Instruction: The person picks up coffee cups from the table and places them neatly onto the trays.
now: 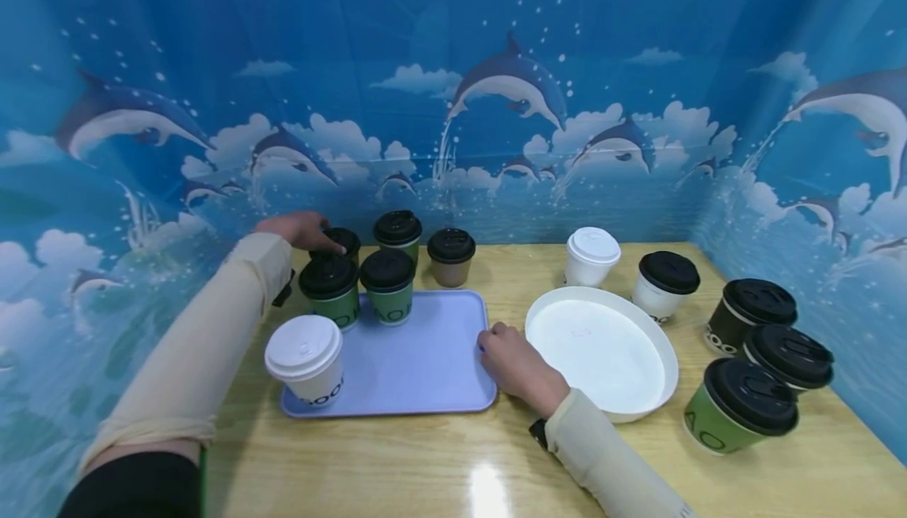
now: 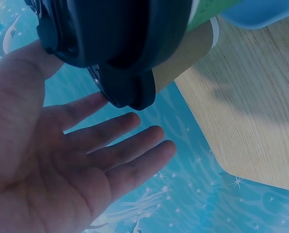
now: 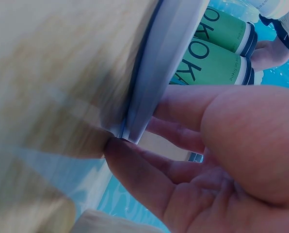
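Note:
My left hand (image 1: 301, 231) is at the back left, its thumb and index finger by the black lid of a brown cup (image 2: 185, 60). Its other fingers (image 2: 130, 162) are spread, fairly straight. A green cup (image 1: 331, 291) with a black lid stands in front and partly hides the brown one. On the lavender tray (image 1: 432, 360) are that green cup, a second green cup (image 1: 388, 286) and a white-lidded white cup (image 1: 306, 360). My right hand (image 1: 520, 364) pinches the tray's right rim, with fingertips at its lower edge in the right wrist view.
Behind the tray stand another green cup (image 1: 398, 233) and a brown cup (image 1: 451, 257). A round white tray (image 1: 602, 349) lies right of my right hand. Around it are white cups (image 1: 591, 257), dark cups (image 1: 751, 315) and a green cup (image 1: 740, 408). A dolphin-print curtain (image 1: 453, 93) backs the table.

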Available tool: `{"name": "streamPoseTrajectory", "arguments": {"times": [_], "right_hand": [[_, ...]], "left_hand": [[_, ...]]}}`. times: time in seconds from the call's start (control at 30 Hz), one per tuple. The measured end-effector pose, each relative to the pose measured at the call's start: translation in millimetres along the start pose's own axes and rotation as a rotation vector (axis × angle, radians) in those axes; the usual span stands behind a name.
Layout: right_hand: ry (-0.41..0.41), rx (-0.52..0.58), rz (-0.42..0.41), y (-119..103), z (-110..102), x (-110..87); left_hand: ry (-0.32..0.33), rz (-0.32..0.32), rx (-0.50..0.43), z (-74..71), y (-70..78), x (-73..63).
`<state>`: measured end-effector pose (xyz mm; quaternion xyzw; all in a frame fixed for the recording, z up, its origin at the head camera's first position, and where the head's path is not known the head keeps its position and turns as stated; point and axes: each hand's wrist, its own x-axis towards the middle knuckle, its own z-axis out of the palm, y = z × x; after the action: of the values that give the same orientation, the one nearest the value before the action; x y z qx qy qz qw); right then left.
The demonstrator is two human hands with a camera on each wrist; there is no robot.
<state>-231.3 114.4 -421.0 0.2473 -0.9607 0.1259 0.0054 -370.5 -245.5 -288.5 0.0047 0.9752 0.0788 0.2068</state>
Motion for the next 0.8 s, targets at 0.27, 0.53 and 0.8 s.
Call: {"name": "streamPoseTrajectory", "arguments": {"times": [0.27, 0.53, 0.8], "right_hand": [[0.011, -0.001, -0.005, -0.8, -0.5, -0.9], [-0.001, 0.007, -0.002, 0.0, 0.1, -0.5], [0.002, 0.005, -0.009, 0.1, 0.1, -1.0]], "left_hand": [[0.008, 0.005, -0.016, 0.7, -0.6, 0.3], [0.014, 0.008, -0.024, 1.9, 0.3, 2.6], [-0.001, -0.005, -0.017, 0.9, 4.4, 1.4]]}}
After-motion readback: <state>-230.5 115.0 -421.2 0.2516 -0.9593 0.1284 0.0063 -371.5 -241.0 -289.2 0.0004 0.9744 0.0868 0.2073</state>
